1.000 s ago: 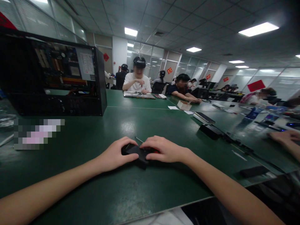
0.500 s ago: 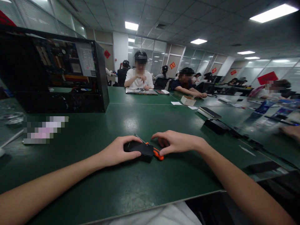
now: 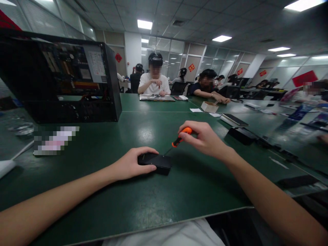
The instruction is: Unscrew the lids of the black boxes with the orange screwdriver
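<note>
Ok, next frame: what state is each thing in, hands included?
left hand: palm down, gripping the black box.
black box: flat on the green table, held in place.
right hand: closed round the screwdriver handle.
screwdriver: raised, tilted, tip down at the box's far edge; contact unclear.
computer case: upright on the table, side open, boards showing.

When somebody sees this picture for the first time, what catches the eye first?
The orange-handled screwdriver in the right hand, at the centre, points its tip down at a small black box that the left hand holds on the green table. At the far left stands an open computer case.
</note>
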Demonstrator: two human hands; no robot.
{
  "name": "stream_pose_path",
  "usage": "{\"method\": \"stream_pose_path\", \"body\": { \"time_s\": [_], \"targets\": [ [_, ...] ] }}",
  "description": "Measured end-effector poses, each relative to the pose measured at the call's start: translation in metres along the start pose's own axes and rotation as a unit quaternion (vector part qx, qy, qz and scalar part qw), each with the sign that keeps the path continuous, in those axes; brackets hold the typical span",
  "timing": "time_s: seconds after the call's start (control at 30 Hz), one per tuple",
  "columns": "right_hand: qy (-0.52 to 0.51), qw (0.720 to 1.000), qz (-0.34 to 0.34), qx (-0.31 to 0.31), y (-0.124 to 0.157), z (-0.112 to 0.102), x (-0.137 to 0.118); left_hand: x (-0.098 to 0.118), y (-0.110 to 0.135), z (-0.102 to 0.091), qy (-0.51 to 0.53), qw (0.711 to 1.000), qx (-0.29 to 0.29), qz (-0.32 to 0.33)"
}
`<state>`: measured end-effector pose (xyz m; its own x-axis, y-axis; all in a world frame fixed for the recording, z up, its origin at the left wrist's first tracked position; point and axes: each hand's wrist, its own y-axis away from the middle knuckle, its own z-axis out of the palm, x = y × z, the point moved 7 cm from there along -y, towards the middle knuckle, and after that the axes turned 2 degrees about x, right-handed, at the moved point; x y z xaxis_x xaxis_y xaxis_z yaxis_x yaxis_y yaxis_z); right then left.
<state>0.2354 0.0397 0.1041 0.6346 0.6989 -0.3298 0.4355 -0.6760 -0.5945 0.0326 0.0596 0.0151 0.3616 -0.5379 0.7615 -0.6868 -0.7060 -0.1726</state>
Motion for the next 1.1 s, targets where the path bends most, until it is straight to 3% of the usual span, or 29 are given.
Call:
{"method": "stream_pose_path", "body": {
  "time_s": [0.1, 0.2, 0.37, 0.6, 0.9, 1.1],
  "targets": [
    [-0.014, 0.998, 0.001, 0.058, -0.010, -0.018, -0.015, -0.001, 0.000, 0.001, 0.004, 1.000, 0.007, -0.009],
    [-0.018, 0.995, -0.041, 0.085, -0.023, -0.025, -0.039, 0.002, -0.002, 0.004, 0.009, 0.999, 0.035, -0.021],
    [-0.076, 0.987, -0.095, 0.108, -0.043, -0.013, -0.062, 0.014, -0.003, 0.012, 0.005, 0.997, 0.075, -0.008],
    [-0.119, 0.978, -0.124, 0.120, -0.040, 0.013, -0.065, 0.013, -0.001, 0.012, -0.014, 0.996, 0.087, 0.010],
    [-0.077, 0.976, -0.141, 0.148, -0.030, 0.005, -0.065, 0.014, -0.001, 0.012, -0.033, 0.995, 0.090, 0.021],
    [-0.084, 0.976, -0.155, 0.130, -0.032, 0.009, -0.065, 0.014, -0.002, 0.013, -0.022, 0.996, 0.081, 0.021]
  ]
}}
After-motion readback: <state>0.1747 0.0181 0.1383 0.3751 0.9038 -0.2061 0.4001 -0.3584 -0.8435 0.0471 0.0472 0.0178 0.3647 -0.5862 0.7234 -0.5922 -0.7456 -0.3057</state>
